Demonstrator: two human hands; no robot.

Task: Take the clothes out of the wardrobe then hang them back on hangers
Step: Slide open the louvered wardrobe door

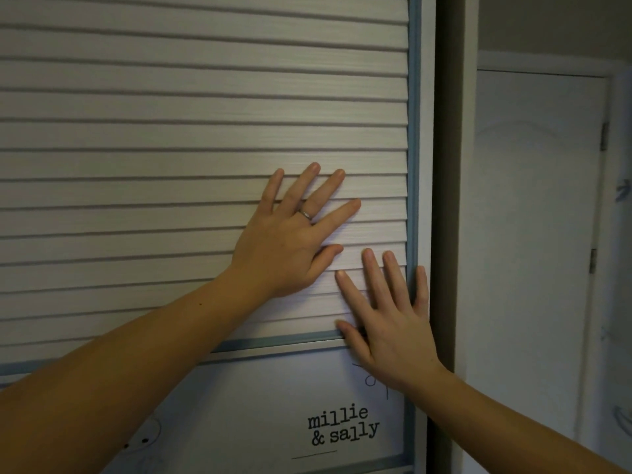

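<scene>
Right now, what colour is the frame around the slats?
Blue-grey frame, clearest in the head view.

Left hand and right hand — fingers spread flat on the slatted wardrobe door — beside a white room door.

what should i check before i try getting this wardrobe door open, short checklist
1. Left hand flat on the wardrobe door: ok.
2. Right hand flat near the door's right edge, little finger on the frame: ok.
3. Both hands free of anything carried: ok.
4. Door open enough to reach the clothes: not ok, no clothes in view.
5. Handle to pull on: cannot tell, none in view.
</scene>
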